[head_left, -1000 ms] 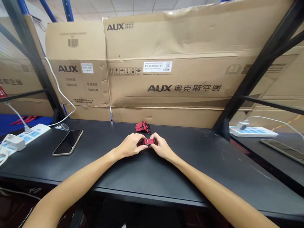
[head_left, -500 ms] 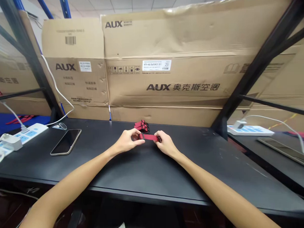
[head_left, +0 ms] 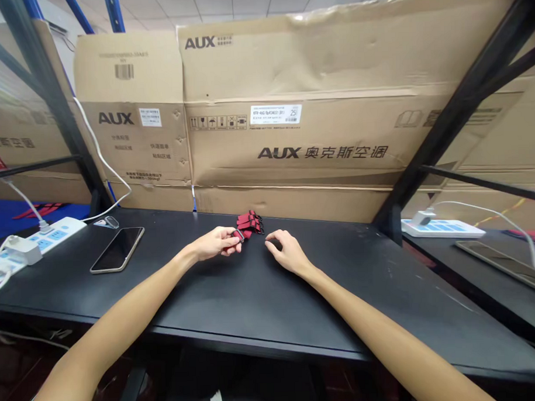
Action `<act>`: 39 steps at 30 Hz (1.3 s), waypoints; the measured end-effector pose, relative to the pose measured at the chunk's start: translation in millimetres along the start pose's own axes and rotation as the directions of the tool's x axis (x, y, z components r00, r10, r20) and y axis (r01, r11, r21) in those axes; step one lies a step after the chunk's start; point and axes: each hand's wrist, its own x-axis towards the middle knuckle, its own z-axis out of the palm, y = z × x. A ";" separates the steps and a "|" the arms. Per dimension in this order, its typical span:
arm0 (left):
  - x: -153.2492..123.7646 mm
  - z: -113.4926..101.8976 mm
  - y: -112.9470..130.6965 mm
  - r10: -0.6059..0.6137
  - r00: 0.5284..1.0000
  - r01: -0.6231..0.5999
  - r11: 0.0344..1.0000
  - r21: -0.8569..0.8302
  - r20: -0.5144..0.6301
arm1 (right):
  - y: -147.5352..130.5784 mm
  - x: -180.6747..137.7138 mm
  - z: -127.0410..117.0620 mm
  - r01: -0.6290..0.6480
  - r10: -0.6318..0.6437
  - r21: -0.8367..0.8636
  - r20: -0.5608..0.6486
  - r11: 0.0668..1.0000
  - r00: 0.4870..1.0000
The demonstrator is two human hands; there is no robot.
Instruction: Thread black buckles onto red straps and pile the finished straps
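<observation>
My left hand (head_left: 217, 243) is closed on a red strap (head_left: 233, 237) with a dark buckle at its end. Most of that strap is hidden inside the fingers. Just behind it, a small pile of red straps (head_left: 249, 219) with black buckles lies on the black table (head_left: 253, 300). To the right, my right hand (head_left: 287, 252) holds nothing; its thumb and fingers are curved with a gap between them. It hovers low over the table, apart from the strap and the pile.
A phone (head_left: 118, 250) lies at the left, beside a white power strip (head_left: 53, 237) with plugs and cables. Tall cardboard (head_left: 287, 135) stands along the back edge. Black metal frame bars (head_left: 448, 106) slant up at both sides. Another power strip (head_left: 444, 227) sits beyond the right bar.
My right hand has let go of the red strap, which was stretched between both hands. The left hand has turned and gathered the strap, shifting slightly left.
</observation>
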 end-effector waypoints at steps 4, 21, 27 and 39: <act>-1.1 8.1 3.3 -0.004 0.999 -0.003 0.992 0.128 0.054 | -13.1 -1.5 -6.2 0.060 -0.057 0.046 -0.054 0.997 0.997; 6.7 6.6 -4.5 0.071 0.994 -0.019 0.869 0.494 -0.086 | -37.3 2.2 -17.8 0.374 -0.374 -0.003 0.016 0.927 0.927; -14.1 -66.1 2.8 -0.105 0.979 0.195 0.720 0.666 -0.173 | 4.6 5.4 -33.9 0.245 -0.235 -0.092 0.103 0.965 0.967; -12.1 -55.2 -12.7 0.018 0.978 0.195 0.265 0.944 -0.207 | 9.5 -0.5 -14.2 0.147 -0.115 -0.192 0.171 0.970 0.979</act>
